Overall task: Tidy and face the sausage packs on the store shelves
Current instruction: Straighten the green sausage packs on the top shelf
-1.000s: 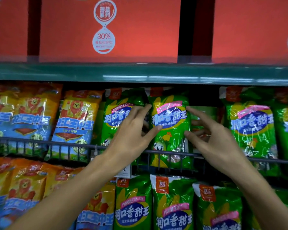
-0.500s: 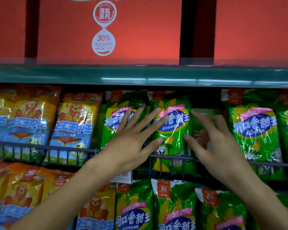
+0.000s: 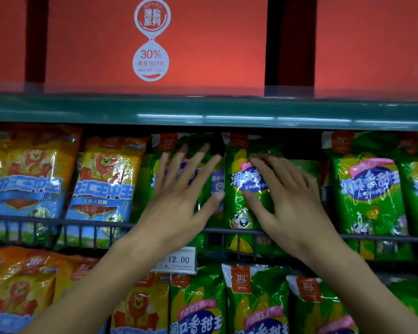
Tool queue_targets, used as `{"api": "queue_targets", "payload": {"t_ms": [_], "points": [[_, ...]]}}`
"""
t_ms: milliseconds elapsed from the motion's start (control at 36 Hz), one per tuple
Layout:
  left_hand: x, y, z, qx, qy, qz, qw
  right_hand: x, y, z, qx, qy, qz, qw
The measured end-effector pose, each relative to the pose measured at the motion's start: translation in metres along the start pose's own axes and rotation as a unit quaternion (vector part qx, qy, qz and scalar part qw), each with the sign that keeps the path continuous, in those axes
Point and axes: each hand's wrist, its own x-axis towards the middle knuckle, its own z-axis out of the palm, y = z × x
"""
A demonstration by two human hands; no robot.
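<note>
While our left hand (image 3: 179, 203) and right hand (image 3: 292, 203) lie flat, fingers (image 3: 257, 162) released, on two green packs (image 3: 241, 208), we judge the next move is squaring them behind the rail (image 3: 58, 221).

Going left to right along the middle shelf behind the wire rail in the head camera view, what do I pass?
Far-left orange lion pack → second orange lion pack → left hand spread on a green corn pack → right hand on the next green pack → right green pack.

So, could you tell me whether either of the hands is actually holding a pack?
Neither grips one: left hand and right hand lie flat with straight fingers on green packs.
</note>
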Motion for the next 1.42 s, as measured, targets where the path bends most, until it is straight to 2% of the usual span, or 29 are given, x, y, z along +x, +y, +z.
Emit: {"api": "queue_targets", "payload": {"t_ms": [56,139,222,389,583,778,861,917,972,1056,1111,1167,1222,1333,1417], "points": [[-0.004,-0.009,0.0,0.017,-0.018,-0.015,1.0,-0.001,-0.002,0.0,-0.007,0.0,0.005,1.0],[-0.003,-0.012,0.0,0.022,-0.041,0.021,0.999,0.001,-0.007,0.005,0.004,-0.006,-0.014,1.0],[-0.001,-0.01,0.002,0.01,-0.036,0.035,0.999,0.003,-0.009,0.01,0.017,-0.026,-0.025,0.999],[-0.002,-0.008,0.004,-0.009,-0.035,0.042,0.998,0.003,-0.013,0.013,0.02,-0.018,-0.008,1.0],[0.0,-0.005,0.007,-0.004,-0.035,0.016,0.999,-0.009,-0.008,-0.002,0.092,-0.008,-0.009,0.996],[0.009,0.012,0.006,-0.014,-0.058,-0.026,0.998,-0.036,0.02,-0.03,0.121,-0.025,-0.005,0.992],[0.007,0.018,0.003,-0.016,-0.053,-0.035,0.998,-0.045,0.036,-0.044,0.138,-0.005,-0.005,0.99],[0.003,0.026,0.002,-0.011,-0.027,-0.047,0.998,-0.054,0.054,-0.054,0.148,0.026,-0.001,0.989],[0.002,0.043,0.0,-0.035,0.04,-0.044,0.998,-0.064,0.074,-0.065,0.165,0.063,0.012,0.984],[0.008,0.083,-0.001,-0.092,0.159,0.027,0.983,-0.075,0.108,-0.082,0.174,0.102,0.039,0.979],[0.016,0.114,0.004,-0.132,0.18,0.065,0.973,-0.079,0.127,-0.091,0.156,0.112,0.063,0.979],[0.025,0.144,0.009,-0.216,0.132,0.045,0.966,-0.082,0.143,-0.098,0.132,0.108,0.084,0.982],[0.037,0.168,0.018,-0.287,0.06,-0.011,0.956,-0.085,0.152,-0.102,0.118,0.09,0.106,0.983],[0.066,0.194,0.036,-0.315,-0.073,-0.09,0.942,-0.087,0.158,-0.104,0.073,0.066,0.119,0.988],[0.079,0.204,0.043,-0.339,-0.118,-0.137,0.923,-0.086,0.155,-0.105,0.033,0.057,0.113,0.991]]}}
